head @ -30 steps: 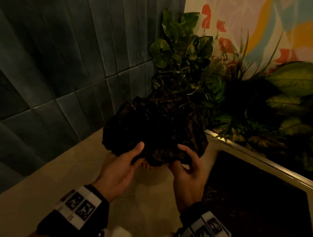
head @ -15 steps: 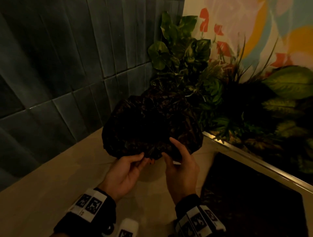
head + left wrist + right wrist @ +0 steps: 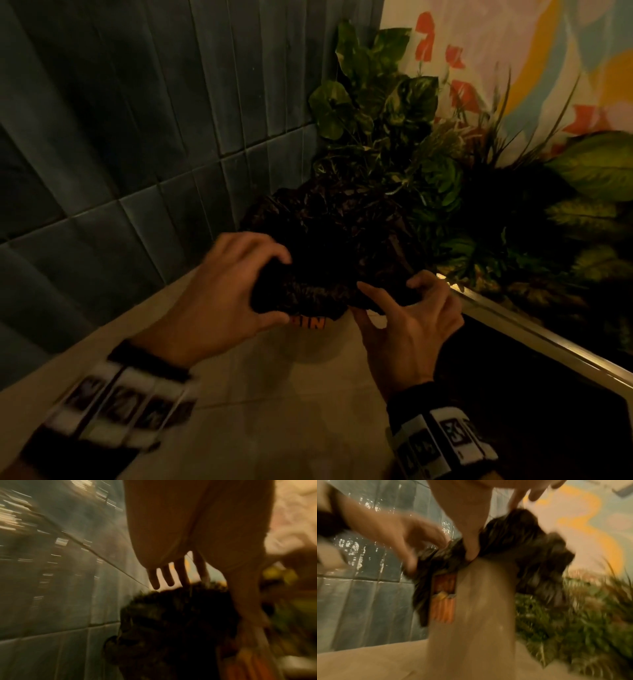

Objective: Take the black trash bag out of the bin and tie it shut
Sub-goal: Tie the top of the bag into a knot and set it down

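The crumpled black trash bag [image 3: 335, 253] is held up above the beige counter, in front of the plants. My left hand [image 3: 274, 287] grips its lower left part, fingers over the top and thumb underneath. My right hand [image 3: 390, 291] pinches the bag's lower right edge between thumb and curled fingers. An orange printed strip [image 3: 310, 322] hangs below the bag between the hands. The right wrist view shows the bag [image 3: 522, 540], the orange strip [image 3: 444, 599] and my thumb pressed into the folds. The left wrist view is blurred, with fingers [image 3: 169, 577] over the bag [image 3: 171, 628].
The bin's dark opening [image 3: 513, 428], with a metal rim [image 3: 513, 325], is sunk in the counter at the right. Leafy plants [image 3: 394, 137] stand behind the bag. A dark tiled wall [image 3: 137, 137] runs along the left; beige counter [image 3: 257, 411] lies below the hands.
My left hand has come up from under the bag and closed round its left side. The right hand has shifted right along the lower edge. The bag is bunched tighter.
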`<state>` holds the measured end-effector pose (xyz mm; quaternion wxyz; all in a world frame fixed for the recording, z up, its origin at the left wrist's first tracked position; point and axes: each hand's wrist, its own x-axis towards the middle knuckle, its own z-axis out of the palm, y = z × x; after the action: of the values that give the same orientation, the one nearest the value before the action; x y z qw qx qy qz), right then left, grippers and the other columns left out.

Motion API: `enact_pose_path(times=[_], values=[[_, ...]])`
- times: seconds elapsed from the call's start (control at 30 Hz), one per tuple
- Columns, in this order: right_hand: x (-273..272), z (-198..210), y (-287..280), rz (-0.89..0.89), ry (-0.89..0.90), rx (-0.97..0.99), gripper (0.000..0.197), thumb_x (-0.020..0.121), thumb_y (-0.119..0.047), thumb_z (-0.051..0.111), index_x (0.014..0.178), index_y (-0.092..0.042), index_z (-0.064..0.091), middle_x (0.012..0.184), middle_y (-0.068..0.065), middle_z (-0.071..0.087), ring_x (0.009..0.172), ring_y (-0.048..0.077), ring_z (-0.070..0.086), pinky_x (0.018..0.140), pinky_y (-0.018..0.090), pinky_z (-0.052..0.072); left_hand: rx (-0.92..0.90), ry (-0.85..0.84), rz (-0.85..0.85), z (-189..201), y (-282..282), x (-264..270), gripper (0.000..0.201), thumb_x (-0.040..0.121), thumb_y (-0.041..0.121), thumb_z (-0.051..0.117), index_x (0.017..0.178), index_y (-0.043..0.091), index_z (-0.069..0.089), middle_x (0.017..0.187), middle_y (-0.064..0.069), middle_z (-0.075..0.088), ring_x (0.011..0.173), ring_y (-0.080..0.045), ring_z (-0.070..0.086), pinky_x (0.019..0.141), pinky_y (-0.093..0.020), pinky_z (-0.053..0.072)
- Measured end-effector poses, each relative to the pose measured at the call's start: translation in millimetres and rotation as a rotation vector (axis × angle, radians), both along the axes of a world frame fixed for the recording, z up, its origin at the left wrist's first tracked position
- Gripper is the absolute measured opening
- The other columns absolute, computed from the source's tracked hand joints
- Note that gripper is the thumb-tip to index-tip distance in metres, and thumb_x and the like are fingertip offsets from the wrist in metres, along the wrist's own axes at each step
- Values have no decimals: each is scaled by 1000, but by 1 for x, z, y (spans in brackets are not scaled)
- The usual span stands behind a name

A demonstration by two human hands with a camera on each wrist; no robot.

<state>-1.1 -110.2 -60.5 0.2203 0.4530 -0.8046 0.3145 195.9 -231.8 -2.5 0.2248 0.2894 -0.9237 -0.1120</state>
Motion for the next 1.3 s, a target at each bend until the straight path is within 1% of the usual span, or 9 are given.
enact_pose_path(times=[0.13,0.27,0.43,0.6,0.73,0.87,0.93,1.13,1.3], values=[[-18,16,-6,183,74,50,29,56,-33,85,82,-25,74,125,9,52,126,38,29,98,56,34,55,-348,-240,-14,-32,-33,62,71,40,74,129,33,53,139,8,49,134,-15,36,109,-37,33],[-34,21,-18,518,50,192,23,65,-26,80,75,-15,63,123,6,63,130,34,44,104,51,39,21,-415,-229,-29,-52,-41,34,79,33,61,113,33,64,110,7,67,103,-15,61,80,-38,52],[-43,34,-27,642,-51,510,37,79,-30,72,77,-22,36,80,2,63,79,22,58,94,30,39,-62,-395,-297,-38,-66,-35,4,84,29,60,84,29,64,81,10,65,74,-8,57,61,-31,47],[-38,32,-30,680,-48,473,42,75,-36,74,73,-19,36,67,1,50,65,19,48,88,26,32,-46,-302,-462,-34,-73,-18,15,86,29,53,80,26,67,76,8,66,67,-2,52,57,-16,40],[3,29,-27,715,-164,339,28,76,-23,60,68,-21,33,61,0,42,58,18,40,72,29,30,-159,-298,-445,-26,-81,-12,30,80,27,44,82,18,73,81,3,72,78,-11,63,68,-25,52],[48,17,-32,557,-224,205,35,73,-32,69,71,-28,33,59,-12,40,57,18,50,65,30,24,-422,-341,-301,-26,-58,-19,42,59,23,58,100,27,68,111,6,66,108,-28,54,91,-37,33],[64,9,-34,536,-292,175,35,72,-22,71,76,-28,37,71,-4,57,66,19,54,64,26,20,-342,-280,-385,-32,-41,-16,41,58,22,58,98,29,65,110,6,64,108,-22,48,90,-34,37],[82,33,-29,675,-315,317,21,82,-15,58,102,-22,53,106,2,59,99,25,50,81,34,33,-108,-286,-480,-24,-68,0,24,67,19,48,73,15,71,83,-6,67,87,-5,48,75,-14,40],[47,32,-23,464,-194,307,19,83,-40,56,97,-35,67,93,-5,69,96,23,58,89,42,30,-378,-381,-234,-19,-89,8,29,61,18,80,87,30,74,114,4,68,119,-30,41,95,-47,42]])
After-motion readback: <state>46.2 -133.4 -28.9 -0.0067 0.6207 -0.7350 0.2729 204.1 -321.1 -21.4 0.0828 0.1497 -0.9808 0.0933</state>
